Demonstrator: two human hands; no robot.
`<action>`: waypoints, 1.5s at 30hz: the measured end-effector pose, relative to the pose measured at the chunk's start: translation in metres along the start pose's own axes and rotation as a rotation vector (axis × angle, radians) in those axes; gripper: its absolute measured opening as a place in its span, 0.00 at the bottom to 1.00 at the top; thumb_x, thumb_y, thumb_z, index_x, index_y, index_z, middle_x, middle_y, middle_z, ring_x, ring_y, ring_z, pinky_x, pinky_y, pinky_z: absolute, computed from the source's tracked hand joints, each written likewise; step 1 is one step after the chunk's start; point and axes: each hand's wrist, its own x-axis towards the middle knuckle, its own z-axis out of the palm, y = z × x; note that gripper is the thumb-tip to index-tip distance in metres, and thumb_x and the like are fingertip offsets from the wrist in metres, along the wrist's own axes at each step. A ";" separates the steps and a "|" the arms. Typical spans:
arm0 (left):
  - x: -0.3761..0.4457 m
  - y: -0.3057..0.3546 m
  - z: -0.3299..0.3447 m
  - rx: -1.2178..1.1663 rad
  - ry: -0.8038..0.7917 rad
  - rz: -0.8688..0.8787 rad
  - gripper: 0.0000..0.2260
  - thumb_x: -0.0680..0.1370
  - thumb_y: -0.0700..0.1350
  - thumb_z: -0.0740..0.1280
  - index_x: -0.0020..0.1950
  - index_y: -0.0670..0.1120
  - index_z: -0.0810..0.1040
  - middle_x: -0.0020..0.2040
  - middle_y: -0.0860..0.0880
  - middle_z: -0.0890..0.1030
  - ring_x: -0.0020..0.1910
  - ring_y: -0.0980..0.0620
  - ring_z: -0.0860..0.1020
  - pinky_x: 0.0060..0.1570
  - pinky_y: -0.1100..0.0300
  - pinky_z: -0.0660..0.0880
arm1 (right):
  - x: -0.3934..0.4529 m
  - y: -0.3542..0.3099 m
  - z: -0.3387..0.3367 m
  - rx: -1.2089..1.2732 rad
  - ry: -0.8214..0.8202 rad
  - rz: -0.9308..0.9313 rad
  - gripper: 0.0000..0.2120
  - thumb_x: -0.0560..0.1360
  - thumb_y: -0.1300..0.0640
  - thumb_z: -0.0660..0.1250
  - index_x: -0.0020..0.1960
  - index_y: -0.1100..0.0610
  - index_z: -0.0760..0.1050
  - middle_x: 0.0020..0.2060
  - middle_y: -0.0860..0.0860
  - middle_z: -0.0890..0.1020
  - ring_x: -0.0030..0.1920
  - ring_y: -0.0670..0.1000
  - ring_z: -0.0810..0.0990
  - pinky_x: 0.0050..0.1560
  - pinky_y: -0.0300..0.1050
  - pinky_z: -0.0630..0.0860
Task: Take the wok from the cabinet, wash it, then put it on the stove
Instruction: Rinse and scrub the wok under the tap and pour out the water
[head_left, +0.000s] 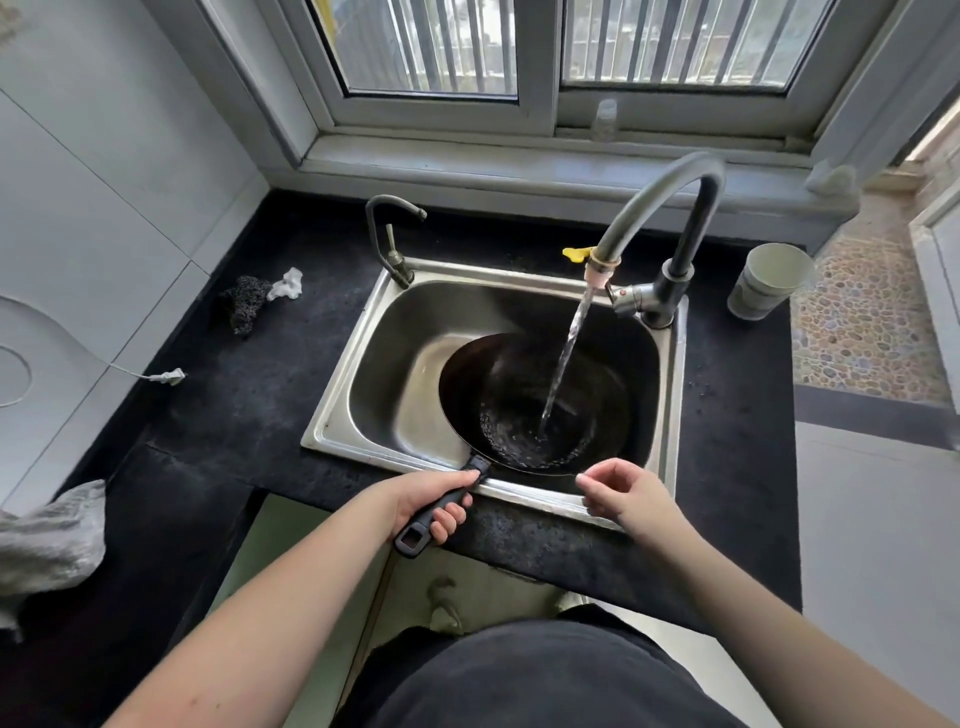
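A black wok (519, 384) lies in the steel sink (363, 374), tilted toward me, with water pooling in its bottom. Its black handle (415, 535) sticks out over the sink's front rim. My left hand (434, 501) is wrapped around that handle. My right hand (626, 493) hovers just above the front rim beside the wok's near edge, fingers loosely curled and holding nothing. The tall faucet (670, 208) at the sink's back right runs a stream of water (566, 353) into the wok.
A small second tap (387, 234) stands at the sink's back left. A dark scouring pad (244, 306) and white scrap (287, 285) lie on the black counter (234, 405) to the left, plus a grey cloth (47, 540). A paper cup (769, 280) stands at right.
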 end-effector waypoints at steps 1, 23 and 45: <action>-0.001 0.000 0.000 0.000 -0.002 0.003 0.18 0.81 0.58 0.59 0.39 0.47 0.66 0.24 0.53 0.64 0.16 0.60 0.60 0.15 0.68 0.59 | -0.002 0.003 0.004 0.009 0.002 0.013 0.04 0.76 0.63 0.69 0.42 0.61 0.77 0.33 0.53 0.79 0.32 0.46 0.79 0.36 0.35 0.78; -0.012 -0.025 -0.025 -0.329 -0.301 0.065 0.16 0.80 0.48 0.62 0.36 0.42 0.77 0.26 0.52 0.71 0.18 0.60 0.70 0.21 0.65 0.75 | -0.004 0.016 0.164 0.330 0.162 0.318 0.20 0.83 0.49 0.53 0.55 0.63 0.77 0.42 0.56 0.82 0.39 0.51 0.81 0.41 0.41 0.78; -0.047 0.011 -0.008 -0.506 -0.394 0.055 0.12 0.80 0.46 0.60 0.40 0.41 0.71 0.27 0.48 0.70 0.15 0.59 0.65 0.13 0.71 0.60 | 0.043 -0.030 0.173 0.675 -0.025 0.564 0.14 0.71 0.49 0.68 0.37 0.60 0.74 0.30 0.53 0.73 0.28 0.52 0.80 0.33 0.42 0.81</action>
